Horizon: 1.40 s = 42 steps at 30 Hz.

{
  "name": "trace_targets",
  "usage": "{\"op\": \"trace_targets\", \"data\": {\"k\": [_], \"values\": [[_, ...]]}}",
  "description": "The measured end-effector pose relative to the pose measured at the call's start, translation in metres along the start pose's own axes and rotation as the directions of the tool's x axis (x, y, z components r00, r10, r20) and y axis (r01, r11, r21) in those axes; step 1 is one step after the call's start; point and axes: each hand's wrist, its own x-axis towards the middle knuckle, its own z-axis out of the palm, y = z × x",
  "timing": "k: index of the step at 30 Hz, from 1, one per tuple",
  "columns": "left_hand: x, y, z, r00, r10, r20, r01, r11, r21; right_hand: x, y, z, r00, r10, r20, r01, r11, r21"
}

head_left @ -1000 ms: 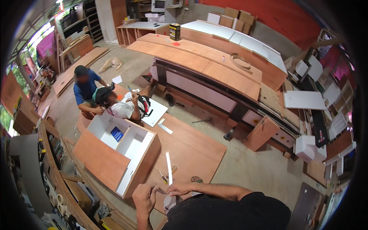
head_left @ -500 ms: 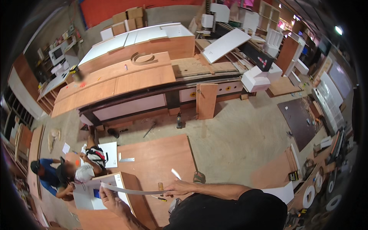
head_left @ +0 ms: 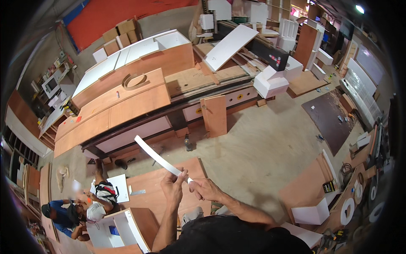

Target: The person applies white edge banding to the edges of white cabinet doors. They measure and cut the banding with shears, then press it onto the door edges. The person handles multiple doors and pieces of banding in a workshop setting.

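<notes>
A flat white edging strip (head_left: 155, 155) slants up and to the left, held out in front of my body. My left hand (head_left: 172, 189) pinches it near its lower end between thumb and fingers. Close beside it, my right hand (head_left: 206, 189) has its fingers closed on the strip's lower tip. The long far part of the strip sticks out free beyond my left hand. Below and left of my hands stands an open cabinet box (head_left: 141, 224) with white inner faces and a brown outer side.
A brown plywood sheet (head_left: 158, 178) lies on the floor under my hands. On the left, two people crouch by the cabinet, one in a blue shirt (head_left: 63, 216). A long workbench (head_left: 144, 131) crosses ahead, bearing panels. A cordless drill (head_left: 188, 143) stands before it.
My left hand has moved from the strip's far end to near my right hand. The strip now points up and left instead of lying nearly level. The view has shifted.
</notes>
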Motion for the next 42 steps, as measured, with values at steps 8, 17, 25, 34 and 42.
{"op": "trace_targets", "data": {"k": [8,17,25,34,42], "values": [[0.088,-0.048,0.058,0.993,0.067,0.097,-0.073,0.995,0.061,-0.053,0.022,-0.046,0.947,0.249,-0.204,-0.208,0.957,0.204],[0.181,-0.08,0.049,0.996,0.09,0.016,-0.091,0.987,0.132,-0.065,0.018,-0.075,0.938,0.295,-0.184,-0.251,0.94,0.229],[0.256,-0.106,0.073,0.98,0.187,0.073,-0.194,0.976,0.101,-0.017,0.014,-0.12,0.942,0.288,-0.171,-0.255,0.949,0.187],[0.347,-0.163,0.161,0.918,0.278,0.282,-0.374,0.842,0.388,0.031,0.054,-0.182,0.876,-0.085,-0.475,-0.075,0.948,-0.308],[0.344,-0.219,0.347,0.793,0.349,0.5,-0.602,0.577,0.552,-0.007,0.099,-0.276,0.757,-0.031,-0.653,-0.189,0.946,-0.264]]}}
